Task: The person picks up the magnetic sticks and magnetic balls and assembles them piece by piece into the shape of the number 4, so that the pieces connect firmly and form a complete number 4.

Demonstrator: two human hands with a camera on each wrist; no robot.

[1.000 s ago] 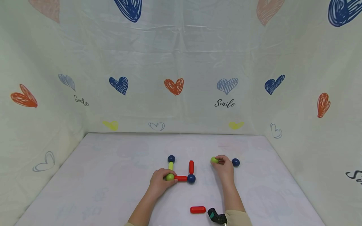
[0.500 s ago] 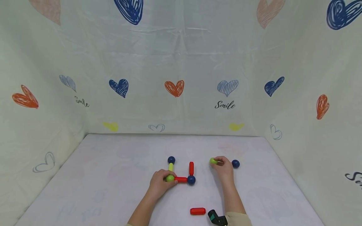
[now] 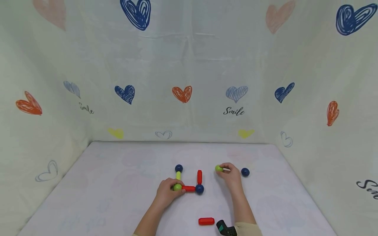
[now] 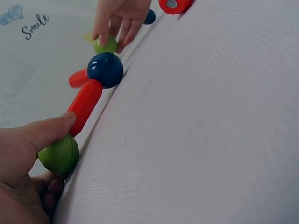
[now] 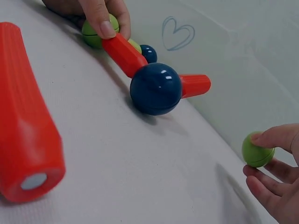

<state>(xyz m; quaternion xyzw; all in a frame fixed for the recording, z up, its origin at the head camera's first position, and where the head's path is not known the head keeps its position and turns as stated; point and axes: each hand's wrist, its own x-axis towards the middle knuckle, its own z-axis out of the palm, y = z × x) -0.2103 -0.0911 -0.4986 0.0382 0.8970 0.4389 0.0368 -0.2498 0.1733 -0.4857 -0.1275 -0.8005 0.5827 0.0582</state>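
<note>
My left hand grips the near left corner of a U-shaped build, with fingers around a green ball and the thumb on the red rod joined to it. That rod ends at a blue ball, from which a second red rod points away from me. A yellow-green rod runs from the held corner to another blue ball. To the right of the build, my right hand pinches a loose green ball between thumb and fingers, apart from the rods.
A loose blue ball lies right of my right hand. Nearer me is a loose red rod with a metal disc in its end. A black wrist device sits by the right sleeve. Heart-printed cloth walls surround the white table.
My right hand has moved a little to the left with the green ball, toward the build. The left hand keeps its grip in place. The head view has tilted slightly up.
</note>
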